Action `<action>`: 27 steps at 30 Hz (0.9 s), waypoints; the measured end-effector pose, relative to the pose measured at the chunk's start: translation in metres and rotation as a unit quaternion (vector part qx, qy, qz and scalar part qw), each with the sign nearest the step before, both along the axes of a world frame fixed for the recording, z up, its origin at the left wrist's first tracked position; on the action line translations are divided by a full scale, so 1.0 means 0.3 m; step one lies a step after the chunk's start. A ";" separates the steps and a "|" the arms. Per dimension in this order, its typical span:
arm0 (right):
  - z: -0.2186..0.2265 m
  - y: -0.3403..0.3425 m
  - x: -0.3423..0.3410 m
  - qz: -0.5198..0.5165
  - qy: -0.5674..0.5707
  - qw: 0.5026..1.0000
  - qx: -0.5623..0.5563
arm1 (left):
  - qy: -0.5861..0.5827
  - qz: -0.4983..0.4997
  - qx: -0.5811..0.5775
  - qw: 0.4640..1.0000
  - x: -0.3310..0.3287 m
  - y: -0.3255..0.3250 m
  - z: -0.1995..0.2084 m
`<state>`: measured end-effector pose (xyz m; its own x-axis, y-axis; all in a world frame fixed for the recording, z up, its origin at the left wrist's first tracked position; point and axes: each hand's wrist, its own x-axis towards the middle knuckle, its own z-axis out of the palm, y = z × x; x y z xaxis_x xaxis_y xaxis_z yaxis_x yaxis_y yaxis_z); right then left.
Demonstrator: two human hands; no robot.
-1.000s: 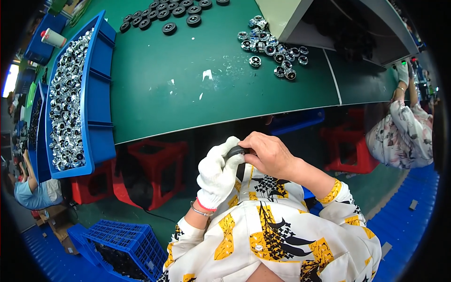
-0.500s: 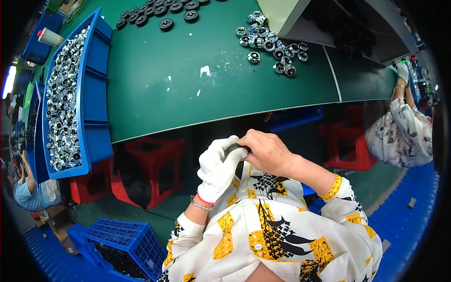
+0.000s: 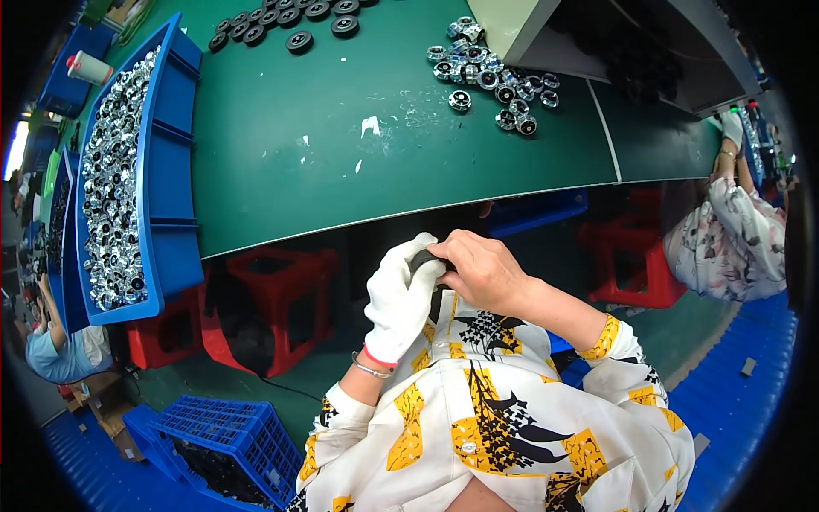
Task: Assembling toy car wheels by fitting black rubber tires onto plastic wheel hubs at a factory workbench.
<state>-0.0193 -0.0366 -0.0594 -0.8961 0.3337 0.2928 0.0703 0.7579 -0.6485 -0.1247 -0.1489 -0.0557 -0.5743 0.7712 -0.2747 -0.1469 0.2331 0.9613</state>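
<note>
My left hand [image 3: 399,299] wears a white glove and is closed round a small black tyre [image 3: 421,258], held in front of my chest below the table edge. My bare right hand [image 3: 485,275] meets it from the other side, its thumb and fingers pinching the same tyre. Most of the tyre is covered by fingers, so I cannot tell whether a hub sits inside it. Loose shiny chrome wheel hubs [image 3: 461,101] lie in a heap at the table's far right. Black wheels [image 3: 299,42] stand grouped at the far left.
A long blue bin [image 3: 171,179] full of chrome hubs rests on the left of the green table [image 3: 281,188]. A pale box-like housing [image 3: 503,30] stands back right. Red stools [image 3: 281,299] and a blue crate [image 3: 222,444] are below. Co-workers sit on both sides.
Both hands have shifted slightly upward with the tyre, and the gloved left hand has turned a little. Their grip stays closed; the things on the table are unmoved.
</note>
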 end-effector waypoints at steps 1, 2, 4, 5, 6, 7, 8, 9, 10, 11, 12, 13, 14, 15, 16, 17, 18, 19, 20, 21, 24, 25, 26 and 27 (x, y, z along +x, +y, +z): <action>-0.005 0.000 0.003 -0.008 -0.009 1.000 0.012 | -0.001 -0.002 0.000 1.000 -0.013 0.005 -0.002; -0.005 -0.002 0.005 -0.009 -0.010 1.000 0.012 | -0.081 -0.024 0.011 0.996 -0.038 0.005 -0.005; 0.007 -0.013 0.002 -0.042 0.003 0.991 -0.124 | -0.172 -0.053 0.051 0.982 -0.063 -0.007 -0.020; 0.009 -0.012 0.004 -0.041 0.004 0.991 -0.125 | -0.171 -0.052 0.050 0.983 -0.053 -0.005 -0.017; 0.009 -0.013 0.004 -0.065 0.002 0.988 -0.139 | -0.178 -0.026 0.082 0.980 -0.039 -0.002 -0.014; 0.010 -0.014 0.004 -0.090 0.000 0.984 -0.154 | -0.185 -0.001 0.114 0.976 -0.031 -0.003 -0.012; 0.010 -0.008 0.003 -0.081 0.004 0.988 -0.133 | -0.227 0.010 0.096 0.969 -0.031 -0.006 -0.013; 0.015 -0.005 0.003 -0.081 0.004 0.988 -0.134 | -0.227 0.009 0.095 0.969 -0.034 -0.008 -0.018; 0.024 -0.003 0.002 -0.077 0.009 0.989 -0.128 | -0.237 -0.005 0.076 0.968 -0.041 -0.011 -0.024; 0.029 0.000 0.001 -0.072 0.013 0.990 -0.121 | -0.247 -0.018 0.058 0.967 -0.049 -0.014 -0.027; 0.029 0.010 0.001 -0.071 0.012 0.990 -0.122 | -0.248 -0.017 0.057 0.967 -0.057 -0.016 -0.022; 0.028 0.024 0.001 -0.033 0.027 0.997 -0.070 | -0.264 -0.045 0.050 0.962 -0.067 -0.019 -0.012; 0.027 0.031 0.003 0.006 0.041 0.999 -0.019 | -0.279 -0.072 0.042 0.957 -0.070 -0.020 -0.008; 0.025 0.031 0.005 0.007 0.042 0.999 -0.018 | -0.278 -0.072 0.042 0.957 -0.068 -0.021 -0.011; 0.017 0.029 0.008 -0.019 0.061 0.998 -0.029 | -0.301 -0.051 0.071 0.950 -0.060 -0.021 -0.019; 0.007 0.027 0.009 -0.044 0.079 0.995 -0.040 | -0.323 -0.030 0.099 0.941 -0.050 -0.017 -0.022; -0.007 0.019 0.004 -0.065 0.093 0.993 -0.036 | -0.338 -0.014 0.098 0.936 -0.032 -0.005 0.017; -0.010 0.009 -0.001 -0.066 0.093 0.993 -0.036 | -0.338 -0.014 0.097 0.936 -0.020 -0.003 0.004; -0.012 -0.003 -0.005 -0.077 0.080 0.993 -0.042 | -0.355 0.004 0.098 0.930 -0.009 -0.004 -0.020; -0.014 -0.008 -0.007 -0.086 0.067 0.993 -0.047 | -0.372 0.023 0.099 0.922 -0.003 -0.004 -0.034; 0.010 0.016 -0.002 -0.032 0.061 0.996 -0.061 | -0.342 0.005 0.079 0.936 -0.022 -0.017 -0.035; 0.013 0.029 0.003 0.018 0.058 0.996 -0.061 | -0.323 -0.016 0.064 0.944 -0.029 -0.023 -0.037; 0.001 0.036 0.013 0.031 0.048 0.995 -0.087 | -0.296 -0.016 0.049 0.954 -0.030 -0.024 -0.026; -0.003 0.034 0.012 0.031 0.048 0.995 -0.087 | -0.296 -0.016 0.049 0.954 -0.032 -0.024 -0.024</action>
<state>-0.0155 -0.0264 -0.0603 -0.8876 0.3313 0.3201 -0.0416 0.6343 -0.7720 -0.1343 -0.1562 -0.0628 -0.3167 0.8242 -0.4694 -0.6655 0.1595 0.7292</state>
